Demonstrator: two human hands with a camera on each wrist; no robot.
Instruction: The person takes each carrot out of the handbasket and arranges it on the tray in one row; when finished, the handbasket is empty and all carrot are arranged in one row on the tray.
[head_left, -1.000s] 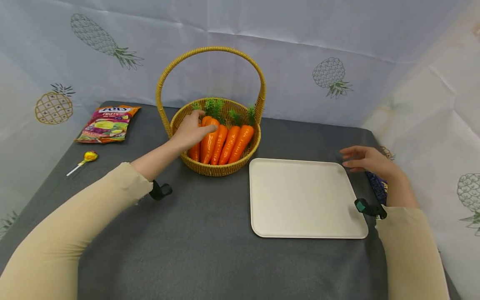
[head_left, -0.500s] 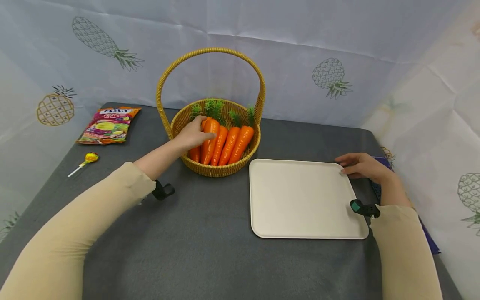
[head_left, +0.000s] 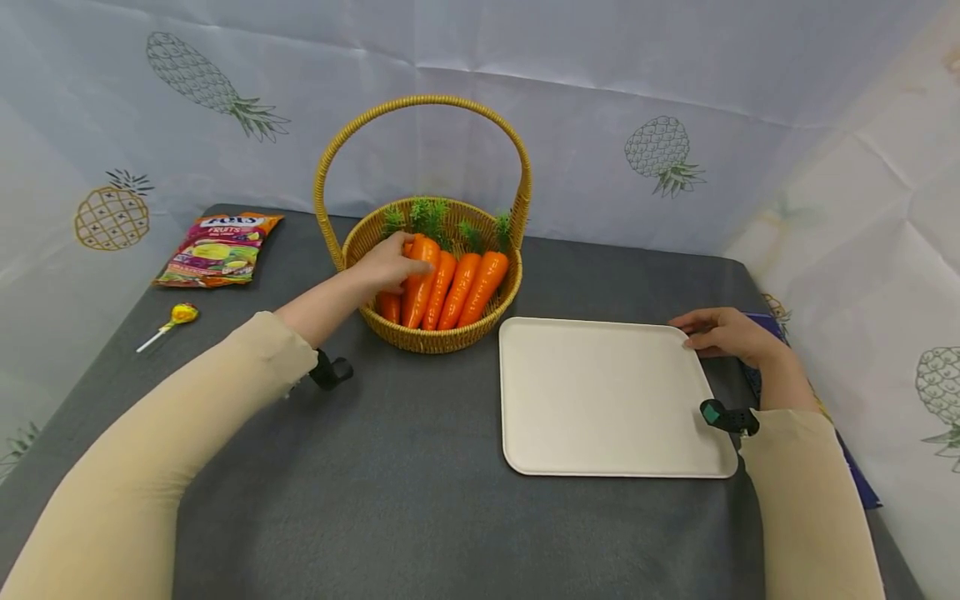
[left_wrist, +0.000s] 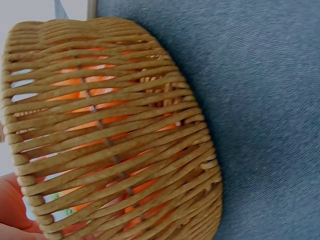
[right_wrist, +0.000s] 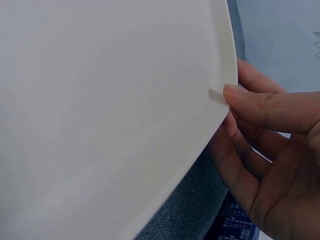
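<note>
We can reach into the basket [head_left: 435, 340] from the front; its arched handle [head_left: 423, 99] spans overhead and the cloth [head_left: 577, 125] bounds the rear. We find little passage between basket and tray [head_left: 615, 400]; the bench [head_left: 405, 483] left of the tray gives us a wide lane.

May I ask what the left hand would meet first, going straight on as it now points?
Probably the carrots in the wicker basket: the left hand reaches over its side, and the thumb overlaps one carrot in the head view, though contact is unclear.
</note>
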